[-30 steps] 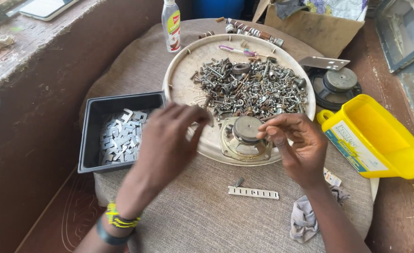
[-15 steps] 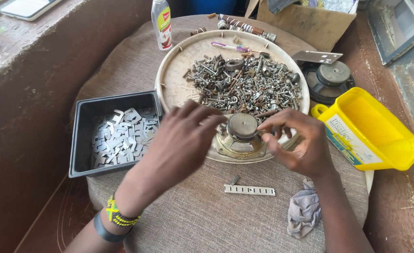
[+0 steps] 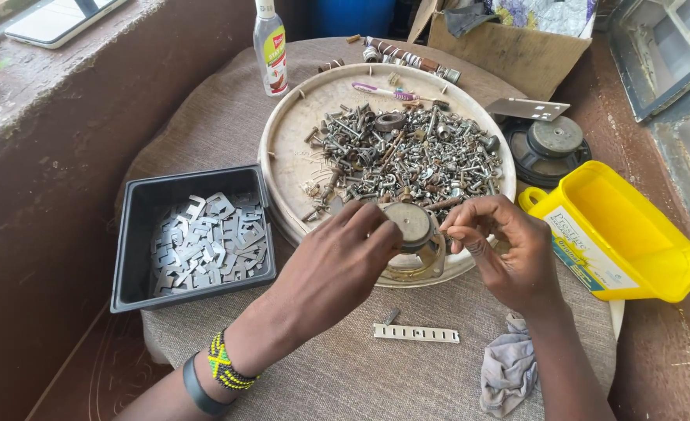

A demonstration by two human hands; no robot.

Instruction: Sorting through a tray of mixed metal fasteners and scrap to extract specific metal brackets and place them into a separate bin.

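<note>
Both hands meet over a small loudspeaker [image 3: 411,242] that sits magnet-up on the near rim of a round cream tray [image 3: 290,148]. Left hand [image 3: 333,265] lies with curled fingers against the speaker's left side, fingertips touching the round metal magnet cap; whether it truly grips it cannot be told. Right hand [image 3: 505,253] is just beside the speaker on the right, thumb and forefinger pinched together near the frame, and any small part between them is too small to make out. Behind the speaker the tray carries a heap of screws and bolts [image 3: 407,156], with a pink-handled toothbrush [image 3: 380,90] at the far side. Left of the tray stands a black plastic bin [image 3: 130,257] holding flat metal brackets [image 3: 204,242]. A yellow plastic tub [image 3: 633,234] lies tilted at the right, a larger dark speaker [image 3: 551,144] behind it. Near the wrists lie a white slotted strip [image 3: 416,334] and a grey rag [image 3: 509,374] on the woven cloth
</note>
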